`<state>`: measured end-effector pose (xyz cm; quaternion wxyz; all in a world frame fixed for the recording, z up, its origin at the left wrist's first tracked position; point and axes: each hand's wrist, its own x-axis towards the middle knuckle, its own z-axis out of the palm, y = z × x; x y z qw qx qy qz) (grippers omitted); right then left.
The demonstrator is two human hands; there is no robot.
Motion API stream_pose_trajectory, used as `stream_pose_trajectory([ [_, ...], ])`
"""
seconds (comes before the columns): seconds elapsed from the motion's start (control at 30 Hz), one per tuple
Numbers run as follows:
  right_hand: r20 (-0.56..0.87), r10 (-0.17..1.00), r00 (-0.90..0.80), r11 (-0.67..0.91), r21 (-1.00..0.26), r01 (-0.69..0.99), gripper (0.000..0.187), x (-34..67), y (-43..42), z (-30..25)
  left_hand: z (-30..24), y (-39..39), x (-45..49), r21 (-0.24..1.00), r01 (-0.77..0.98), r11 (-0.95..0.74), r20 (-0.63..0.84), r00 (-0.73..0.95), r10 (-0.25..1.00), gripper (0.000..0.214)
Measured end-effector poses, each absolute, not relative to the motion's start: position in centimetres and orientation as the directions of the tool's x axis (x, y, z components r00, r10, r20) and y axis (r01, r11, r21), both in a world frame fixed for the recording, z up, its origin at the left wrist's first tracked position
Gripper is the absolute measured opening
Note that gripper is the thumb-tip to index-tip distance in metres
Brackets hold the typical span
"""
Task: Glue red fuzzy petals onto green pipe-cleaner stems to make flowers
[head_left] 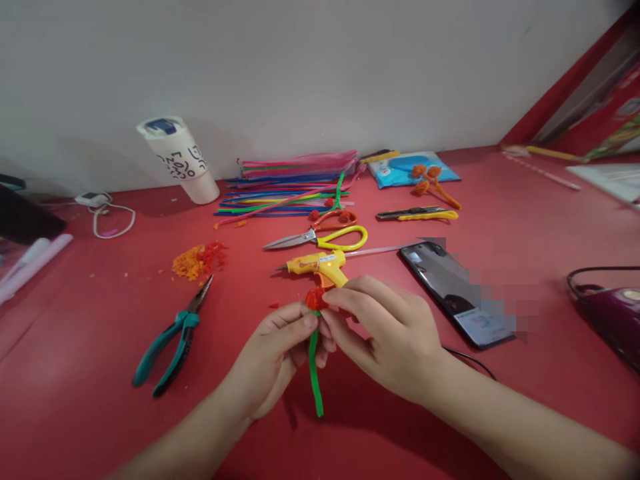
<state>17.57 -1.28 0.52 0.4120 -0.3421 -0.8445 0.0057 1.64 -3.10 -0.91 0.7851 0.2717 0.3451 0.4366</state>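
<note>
Over the red table [75,373] both my hands meet on a small pipe-cleaner flower. My left hand [273,357] pinches its green stem [315,373], which hangs down from the fingers. My right hand [387,333] is closed on the red flower head [315,298] at the top of the stem. Just behind the hands lies a yellow glue gun [323,265], its nozzle pointing left.
Teal pliers [173,340] lie to the left, yellow-handled scissors [320,238] and a pile of coloured pipe cleaners [290,190] behind. A phone [453,290] lies to the right, a purple appliance [613,320] at the right edge. Orange and red trimmings [197,260], a white cup [180,160], a utility knife [417,215].
</note>
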Motion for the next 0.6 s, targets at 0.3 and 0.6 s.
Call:
stream_pose_trajectory([
  [0.3, 0.686, 0.599, -0.413, 0.758, -0.317, 0.570, 0.008, 17.69, -1.29, 0.47, -0.93, -3.08, 1.74, 0.727, -0.506, 0.465, -0.298, 0.377, 0.877, 0.014],
  [0.6, 0.673, 0.613, -0.414, 0.755, -0.342, 0.560, 0.005, 17.68, -1.33, 0.33, -0.97, -3.06, 1.70, 0.724, -0.506, 0.468, -0.292, 0.390, 0.873, 0.015],
])
